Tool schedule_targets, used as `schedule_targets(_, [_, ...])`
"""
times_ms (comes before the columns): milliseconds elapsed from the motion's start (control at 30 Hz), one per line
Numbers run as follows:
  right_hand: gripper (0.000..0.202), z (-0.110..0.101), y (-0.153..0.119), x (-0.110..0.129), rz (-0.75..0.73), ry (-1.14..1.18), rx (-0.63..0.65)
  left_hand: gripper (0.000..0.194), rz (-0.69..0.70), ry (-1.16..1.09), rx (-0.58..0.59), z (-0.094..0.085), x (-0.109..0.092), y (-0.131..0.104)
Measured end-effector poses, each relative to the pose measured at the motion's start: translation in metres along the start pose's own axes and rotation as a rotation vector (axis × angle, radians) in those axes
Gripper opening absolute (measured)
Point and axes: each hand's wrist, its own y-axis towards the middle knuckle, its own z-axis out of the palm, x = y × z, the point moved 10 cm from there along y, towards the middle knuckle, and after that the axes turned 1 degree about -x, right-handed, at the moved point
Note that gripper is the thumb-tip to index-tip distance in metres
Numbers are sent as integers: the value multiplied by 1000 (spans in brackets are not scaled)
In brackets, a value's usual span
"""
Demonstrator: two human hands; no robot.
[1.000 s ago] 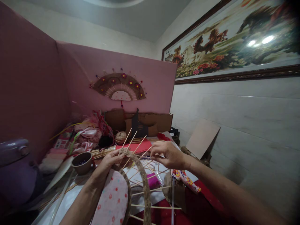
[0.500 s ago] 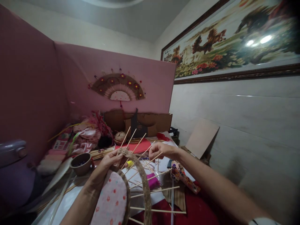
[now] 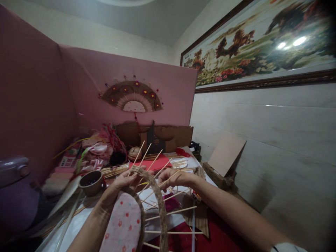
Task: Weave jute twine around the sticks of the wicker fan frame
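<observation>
A half-made fan (image 3: 123, 224) has a pale, red-dotted half-round centre, wooden sticks spreading outward and a woven twine band (image 3: 160, 203) across them. My left hand (image 3: 127, 182) is closed on the fan at the upper end of the band, with its thumb on top. My right hand (image 3: 169, 178) is at the outer side of the band, partly behind the sticks (image 3: 165, 168). Its fingers are curled together, and whatever they pinch is hidden. Under the fan lie a magenta piece (image 3: 172, 202) and a small yellow item (image 3: 143, 183), both partly covered.
A finished fan (image 3: 133, 96) hangs on the pink panel (image 3: 168, 84). Behind my hands are a twine ball (image 3: 134, 153), red paper (image 3: 154, 162) and a cardboard piece (image 3: 173, 136). A brown bowl (image 3: 91, 182) and a cloth pile (image 3: 97, 150) stand left; a leaning board (image 3: 227, 154) stands right.
My right hand has moved left and slightly down, closer to the woven band. The fan has shifted slightly left, still in my left hand. The flower-patterned item at right is now mostly covered.
</observation>
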Motion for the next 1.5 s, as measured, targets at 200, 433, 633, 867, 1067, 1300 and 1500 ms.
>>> schedule_targets(200, [20,-3,3,-2,-15,33,-52,48,-34,-47,-27,2,4,-4])
schedule_targets(433, [29,-7,-1,-5,-43,32,-129,53,-76,-80,15,9,9,-5])
schedule_targets(633, [28,-22,-31,2,-65,-35,-184,53,-74,-100,24,9,7,-4])
schedule_targets(867, [8,-19,-71,46,-229,-383,-361,55,-85,-68,5,8,8,-2])
schedule_targets(1067, [11,43,-95,93,-512,-1235,-480,51,-97,-37,-17,6,8,-3])
schedule_targets(1300, [9,75,-89,92,-551,-1420,-422,45,-101,-41,-1,0,12,-2])
schedule_targets(1500, [11,60,-96,85,-476,-1229,-453,50,-65,-66,13,-4,7,-3])
